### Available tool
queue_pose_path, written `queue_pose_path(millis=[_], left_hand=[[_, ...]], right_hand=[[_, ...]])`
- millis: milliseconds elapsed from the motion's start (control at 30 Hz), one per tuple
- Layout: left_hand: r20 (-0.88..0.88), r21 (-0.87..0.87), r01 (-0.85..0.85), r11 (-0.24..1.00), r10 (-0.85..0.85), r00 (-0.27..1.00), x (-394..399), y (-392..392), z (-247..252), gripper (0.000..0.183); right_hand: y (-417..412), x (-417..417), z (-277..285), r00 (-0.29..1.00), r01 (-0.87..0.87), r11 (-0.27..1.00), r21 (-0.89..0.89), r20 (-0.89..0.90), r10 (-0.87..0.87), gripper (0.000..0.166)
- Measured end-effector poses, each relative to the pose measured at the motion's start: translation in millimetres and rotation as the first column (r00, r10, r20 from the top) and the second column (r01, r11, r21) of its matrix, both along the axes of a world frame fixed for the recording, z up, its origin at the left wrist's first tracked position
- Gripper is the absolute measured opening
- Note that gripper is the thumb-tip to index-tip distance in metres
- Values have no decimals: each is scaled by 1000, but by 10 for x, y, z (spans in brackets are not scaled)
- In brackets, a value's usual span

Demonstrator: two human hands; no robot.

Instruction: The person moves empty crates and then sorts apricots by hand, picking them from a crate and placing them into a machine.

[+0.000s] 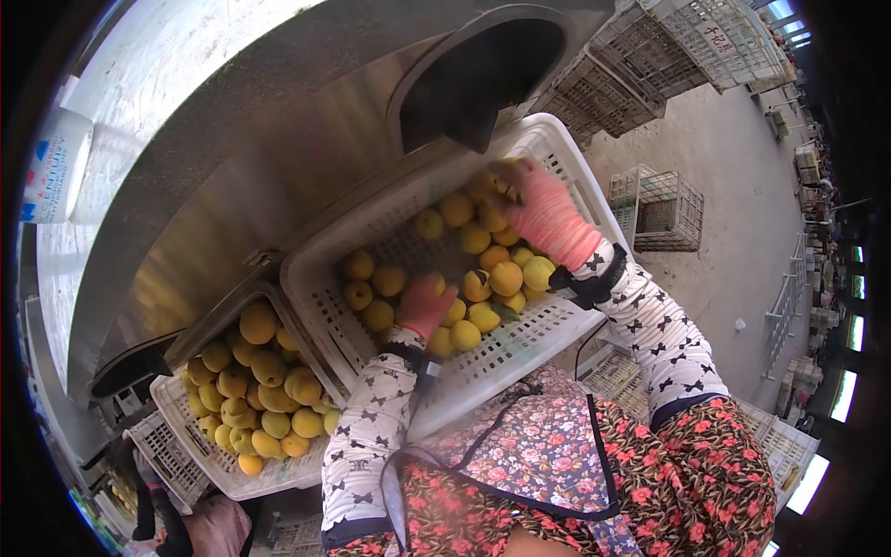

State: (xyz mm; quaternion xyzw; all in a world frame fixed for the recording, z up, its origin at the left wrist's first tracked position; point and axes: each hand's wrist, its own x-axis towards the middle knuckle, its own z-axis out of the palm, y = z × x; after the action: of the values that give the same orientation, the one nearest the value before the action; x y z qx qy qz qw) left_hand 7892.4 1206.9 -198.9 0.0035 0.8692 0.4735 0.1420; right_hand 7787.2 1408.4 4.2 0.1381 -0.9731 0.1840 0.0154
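Note:
A white perforated plastic crate (306,275) lies tilted before me, holding several loose yellow stone fruits (506,278) that look like peaches or apricots. Inside its near left part, my left hand (426,304) in a pinkish glove is among the fruits; a bit of yellow shows by its fingers. My right hand (539,198), in a pink glove with dark fingertips, is blurred over fruits at the far right end. Its grip is unclear. Left of this crate, a second white crate (233,484) is heaped with similar fruits (268,367).
A metal machine rim (230,167) with a dark outlet opening (480,76) borders the crate. Stacked crates (647,56) stand beyond, and another crate (668,212) is on the concrete floor (731,174). A co-worker's sleeve (163,519) shows at lower left.

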Motion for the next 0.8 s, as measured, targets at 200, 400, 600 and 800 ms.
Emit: queue_pose_path(millis=[200,400,600,800], left_hand=[[78,-524,382,761,-403,912,-87,41,-23,51],[265,-557,628,544,-600,755,-410,37,-165,57],[445,-612,773,167,-735,511,-348,170,-285,76],[480,-549,832,84,-782,396,-580,269,-330,72]], right_hand=[[-94,682,-1223,690,-482,793,373,719,81,65],[194,432,-1155,526,-216,970,-108,825,209,78],[389,584,-165,554,580,408,-705,709,437,91],[62,172,536,914,326,278,-903,377,152,90]])
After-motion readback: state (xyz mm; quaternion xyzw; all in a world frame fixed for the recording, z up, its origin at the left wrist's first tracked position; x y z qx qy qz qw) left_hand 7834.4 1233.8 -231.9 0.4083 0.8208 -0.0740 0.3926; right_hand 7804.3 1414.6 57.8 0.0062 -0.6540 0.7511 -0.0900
